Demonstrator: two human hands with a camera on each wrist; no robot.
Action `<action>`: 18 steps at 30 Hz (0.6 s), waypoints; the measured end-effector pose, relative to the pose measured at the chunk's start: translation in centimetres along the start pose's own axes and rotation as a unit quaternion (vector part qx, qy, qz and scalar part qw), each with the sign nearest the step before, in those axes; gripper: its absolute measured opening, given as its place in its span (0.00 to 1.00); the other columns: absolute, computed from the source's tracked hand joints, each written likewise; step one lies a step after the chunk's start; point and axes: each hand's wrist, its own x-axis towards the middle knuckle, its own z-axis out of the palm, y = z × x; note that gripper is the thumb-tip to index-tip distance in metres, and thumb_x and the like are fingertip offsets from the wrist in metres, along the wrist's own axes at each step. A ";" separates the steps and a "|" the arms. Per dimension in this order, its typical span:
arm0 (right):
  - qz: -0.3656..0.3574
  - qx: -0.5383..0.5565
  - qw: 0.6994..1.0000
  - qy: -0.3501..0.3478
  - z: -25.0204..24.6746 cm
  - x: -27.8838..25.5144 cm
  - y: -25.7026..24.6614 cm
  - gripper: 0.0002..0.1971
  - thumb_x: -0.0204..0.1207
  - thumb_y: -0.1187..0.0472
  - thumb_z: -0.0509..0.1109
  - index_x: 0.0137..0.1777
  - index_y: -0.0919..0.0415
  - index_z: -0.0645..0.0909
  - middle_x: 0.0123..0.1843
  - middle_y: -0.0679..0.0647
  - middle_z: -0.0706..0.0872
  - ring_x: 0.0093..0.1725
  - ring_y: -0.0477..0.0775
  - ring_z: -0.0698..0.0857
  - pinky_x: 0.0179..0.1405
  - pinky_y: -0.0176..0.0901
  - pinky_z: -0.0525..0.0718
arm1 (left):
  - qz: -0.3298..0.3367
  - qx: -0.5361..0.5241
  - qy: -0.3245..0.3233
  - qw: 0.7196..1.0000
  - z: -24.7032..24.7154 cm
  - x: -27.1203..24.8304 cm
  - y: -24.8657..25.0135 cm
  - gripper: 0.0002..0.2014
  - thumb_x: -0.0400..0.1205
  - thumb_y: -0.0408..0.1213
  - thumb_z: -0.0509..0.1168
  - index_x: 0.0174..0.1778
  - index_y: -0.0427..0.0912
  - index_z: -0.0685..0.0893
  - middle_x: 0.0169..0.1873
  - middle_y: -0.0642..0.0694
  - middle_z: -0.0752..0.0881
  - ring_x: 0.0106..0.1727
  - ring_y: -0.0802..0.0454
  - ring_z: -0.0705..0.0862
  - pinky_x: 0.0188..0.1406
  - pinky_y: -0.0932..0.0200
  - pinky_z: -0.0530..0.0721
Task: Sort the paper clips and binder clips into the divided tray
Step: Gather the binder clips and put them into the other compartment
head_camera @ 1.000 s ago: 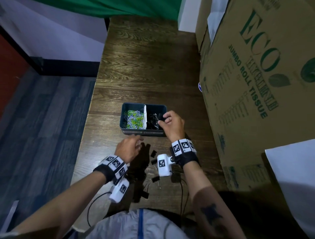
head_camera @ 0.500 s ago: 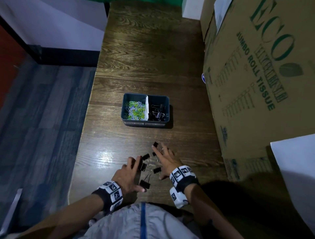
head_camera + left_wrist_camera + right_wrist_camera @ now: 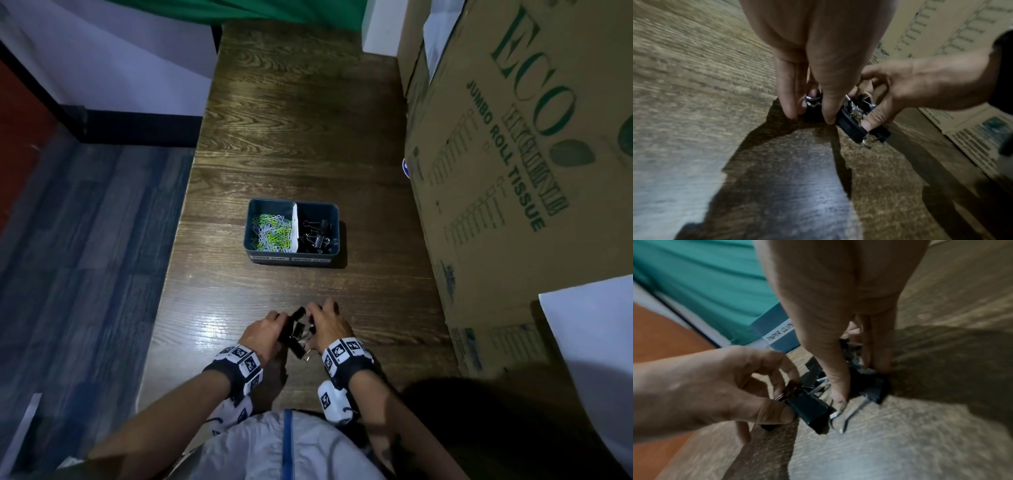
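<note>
A dark divided tray stands mid-table, with green and white paper clips in its left compartment and black binder clips in its right. Near the table's front edge a small heap of loose binder clips lies between my hands. My left hand pinches one black binder clip between thumb and fingers. My right hand is curled down over the rest of the heap, thumb and fingers pressing clips together. The tray's front label reads paper clips.
A large cardboard box printed "ECO Jumbo Roll Tissue" walls off the table's right side. A white sheet overlaps its near corner. The table's left edge drops to a blue-grey floor. Bare wood stretches beyond the tray.
My right hand left the tray's right compartment and came back to the near edge. Both hands, spread over the loose clips half a second ago, have now closed together on them.
</note>
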 end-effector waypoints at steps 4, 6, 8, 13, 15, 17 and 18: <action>0.014 0.045 0.998 0.049 0.1 -0.7 0.6 0.23 0.68 0.67 0.79 0.47 0.43 0.69 0.58 0.50 0.75 0.52 0.58 0.83 0.49 0.53 0.85 | -0.014 -0.059 0.004 0.998 -0.2 0.4 -0.7 0.24 0.74 0.32 0.69 0.66 0.43 0.74 0.59 0.43 0.78 0.56 0.39 0.83 0.54 0.47 0.82; 0.010 0.054 0.995 0.080 -0.1 -0.9 1.2 0.18 0.71 0.66 0.78 0.44 0.44 0.73 0.53 0.46 0.78 0.49 0.52 0.83 0.45 0.46 0.82 | -0.010 -0.085 0.029 0.996 -0.3 0.3 -1.0 0.20 0.73 0.31 0.69 0.61 0.44 0.77 0.55 0.44 0.79 0.53 0.41 0.83 0.51 0.50 0.81; 0.019 0.073 0.993 0.089 -0.5 -1.2 1.7 0.12 0.73 0.65 0.76 0.42 0.46 0.78 0.49 0.45 0.82 0.46 0.49 0.83 0.43 0.43 0.81 | 0.000 -0.097 0.057 0.994 -0.9 0.2 -1.3 0.14 0.74 0.30 0.68 0.54 0.44 0.81 0.50 0.45 0.81 0.51 0.43 0.83 0.47 0.54 0.79; 0.064 0.144 0.984 0.080 -1.2 -1.4 2.6 0.09 0.73 0.65 0.79 0.43 0.49 0.85 0.45 0.44 0.88 0.45 0.44 0.86 0.43 0.35 0.85 | 0.052 -0.117 0.147 0.981 -5.1 0.9 -0.4 0.06 0.76 0.28 0.69 0.44 0.44 0.85 0.41 0.46 0.84 0.43 0.45 0.84 0.42 0.57 0.78; 0.060 0.156 0.982 0.083 -1.6 -1.4 2.5 0.09 0.73 0.67 0.78 0.43 0.50 0.86 0.45 0.45 0.89 0.46 0.44 0.86 0.40 0.31 0.80 | 0.079 -0.124 0.179 0.973 -7.9 1.8 0.8 0.06 0.77 0.28 0.69 0.43 0.44 0.86 0.41 0.45 0.86 0.42 0.47 0.85 0.41 0.60 0.78; 0.058 0.161 0.981 0.092 -2.4 -1.6 2.0 0.09 0.73 0.67 0.77 0.42 0.50 0.87 0.44 0.45 0.89 0.45 0.45 0.86 0.39 0.33 0.81 | 0.098 -0.137 0.212 0.963 -10.7 3.1 2.3 0.06 0.77 0.27 0.69 0.46 0.41 0.87 0.43 0.43 0.87 0.44 0.47 0.85 0.43 0.59 0.80; 0.056 0.161 0.980 0.098 -2.9 -1.6 1.5 0.09 0.74 0.67 0.77 0.43 0.50 0.87 0.45 0.45 0.88 0.45 0.45 0.86 0.40 0.36 0.82 | 0.097 -0.145 0.227 0.958 -12.1 4.0 3.1 0.07 0.78 0.27 0.69 0.49 0.39 0.88 0.45 0.42 0.87 0.46 0.47 0.85 0.46 0.60 0.81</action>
